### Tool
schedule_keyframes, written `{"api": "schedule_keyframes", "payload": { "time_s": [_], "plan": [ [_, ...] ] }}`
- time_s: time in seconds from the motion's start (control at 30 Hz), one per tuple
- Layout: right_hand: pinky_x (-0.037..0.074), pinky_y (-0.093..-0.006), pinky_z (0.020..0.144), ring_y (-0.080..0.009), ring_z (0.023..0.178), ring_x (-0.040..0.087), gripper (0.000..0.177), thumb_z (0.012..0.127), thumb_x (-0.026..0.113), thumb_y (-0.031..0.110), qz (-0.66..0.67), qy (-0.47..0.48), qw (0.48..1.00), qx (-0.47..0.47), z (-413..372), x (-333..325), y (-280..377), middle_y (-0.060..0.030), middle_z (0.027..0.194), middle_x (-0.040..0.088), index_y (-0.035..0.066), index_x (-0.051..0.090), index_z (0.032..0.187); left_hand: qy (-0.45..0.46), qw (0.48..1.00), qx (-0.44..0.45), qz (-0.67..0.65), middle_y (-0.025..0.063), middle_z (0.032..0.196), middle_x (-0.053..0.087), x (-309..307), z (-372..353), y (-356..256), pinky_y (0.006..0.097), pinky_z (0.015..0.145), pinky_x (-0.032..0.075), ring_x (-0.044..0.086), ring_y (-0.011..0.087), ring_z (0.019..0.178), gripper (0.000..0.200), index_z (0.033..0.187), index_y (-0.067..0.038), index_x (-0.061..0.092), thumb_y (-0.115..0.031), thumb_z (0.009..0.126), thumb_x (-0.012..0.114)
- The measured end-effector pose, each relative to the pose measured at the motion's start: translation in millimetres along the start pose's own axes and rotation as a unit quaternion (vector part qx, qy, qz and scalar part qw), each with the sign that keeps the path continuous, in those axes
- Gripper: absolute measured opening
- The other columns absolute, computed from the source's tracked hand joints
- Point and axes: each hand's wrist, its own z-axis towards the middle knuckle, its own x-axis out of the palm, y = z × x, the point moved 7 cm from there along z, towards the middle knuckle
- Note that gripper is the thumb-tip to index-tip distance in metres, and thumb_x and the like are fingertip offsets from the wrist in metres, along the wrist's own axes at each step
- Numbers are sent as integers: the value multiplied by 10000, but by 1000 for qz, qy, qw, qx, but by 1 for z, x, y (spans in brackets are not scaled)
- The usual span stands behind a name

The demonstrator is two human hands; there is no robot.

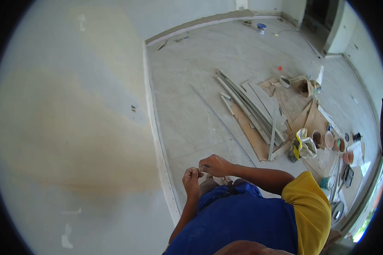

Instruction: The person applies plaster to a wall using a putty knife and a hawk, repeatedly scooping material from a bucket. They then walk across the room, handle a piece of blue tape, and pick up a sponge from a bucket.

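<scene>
My left hand (191,180) and my right hand (215,165) are close together in front of my waist, near the foot of the wall. The fingers of both are closed in pinches that almost meet. Something small and dark shows at the right fingertips, too small to name. What the left fingers hold, if anything, is hidden. Below the hands are my blue clothes (247,212) and part of my bare legs. On the floor just beyond lies a long thin metal strip (225,127).
A stained wall (76,127) rises close on the left, with a pale strip along its base. To the right lie a stack of long trim strips (251,110), cardboard (249,129), a yellow-and-white bag (303,145) and several buckets. A blue-lidded can (261,28) stands farther back.
</scene>
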Motion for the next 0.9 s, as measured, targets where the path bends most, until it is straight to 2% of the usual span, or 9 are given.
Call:
{"api": "schedule_keyframes", "payload": {
  "time_s": [0.07, 0.2, 0.3, 0.37, 0.43, 0.47, 0.53, 0.7, 0.9],
  "plan": [
    [462, -434, 675, -358, 750, 606, 152, 799, 558, 176, 5, -35, 999, 38, 10, -14, -15, -172, 750, 632, 49, 637, 823, 31, 999, -30, -5, 46, 819, 602, 7, 27, 6, 254, 720, 445, 544, 114, 708, 142, 900, -34, 547, -168, 940, 519],
    [457, -421, 675, -344, 774, 607, 156, 799, 585, 197, 48, -130, 983, 123, -7, -30, -55, -171, 789, 636, 51, 637, 819, 174, 976, -104, 84, 43, 802, 594, 33, 71, 18, 258, 712, 450, 543, 113, 705, 156, 904, -28, 547, -180, 935, 531],
    [455, -414, 661, -344, 763, 607, 168, 797, 606, 212, 89, -190, 960, 184, -36, -44, -61, -166, 790, 637, 49, 636, 822, 315, 919, -136, 192, 46, 785, 594, 68, 89, 18, 263, 700, 457, 553, 112, 706, 179, 900, -11, 556, -187, 929, 541],
    [453, -411, 654, -344, 757, 606, 174, 796, 614, 219, 121, -223, 941, 223, -51, -43, -69, -163, 788, 638, 49, 637, 825, 434, 844, -111, 296, 68, 777, 614, 93, 92, 16, 258, 695, 469, 578, 121, 712, 202, 878, 19, 575, -176, 921, 542],
    [449, -421, 652, -355, 749, 601, 185, 802, 610, 226, 116, -285, 921, 241, -73, -41, -75, -168, 769, 632, 44, 636, 823, 508, 798, -110, 306, 66, 774, 617, 110, 95, 28, 265, 691, 478, 591, 124, 715, 213, 899, 26, 581, -183, 921, 546],
    [449, -421, 652, -355, 749, 601, 185, 802, 610, 226, 122, -304, 910, 255, -85, -38, -75, -168, 769, 632, 44, 636, 823, 535, 775, -131, 312, 59, 772, 614, 125, 90, 32, 262, 693, 473, 586, 122, 717, 221, 891, 23, 585, -195, 917, 557],
    [450, -428, 658, -367, 749, 597, 200, 805, 606, 234, 112, -401, 846, 333, -126, -30, -75, -181, 760, 627, 36, 635, 819, 591, 720, -156, 329, 52, 770, 611, 157, 72, 48, 260, 696, 468, 581, 120, 719, 229, 884, 19, 590, -207, 913, 568],
    [452, -435, 666, -377, 742, 596, 198, 800, 600, 233, 123, -518, 767, 358, -199, -2, -72, -189, 760, 627, 37, 629, 808, 702, 596, -86, 379, 69, 767, 631, 202, 7, 79, 256, 669, 482, 594, 120, 695, 273, 877, 36, 606, -234, 910, 576],
    [454, -440, 673, -383, 731, 590, 191, 791, 597, 218, 118, -574, 721, 370, -299, 41, -69, -193, 756, 623, 33, 632, 825, 730, 569, -61, 374, 63, 701, 633, 223, -87, 118, 264, 609, 477, 585, 112, 639, 226, 860, 22, 616, -193, 905, 563]
  ]
}}
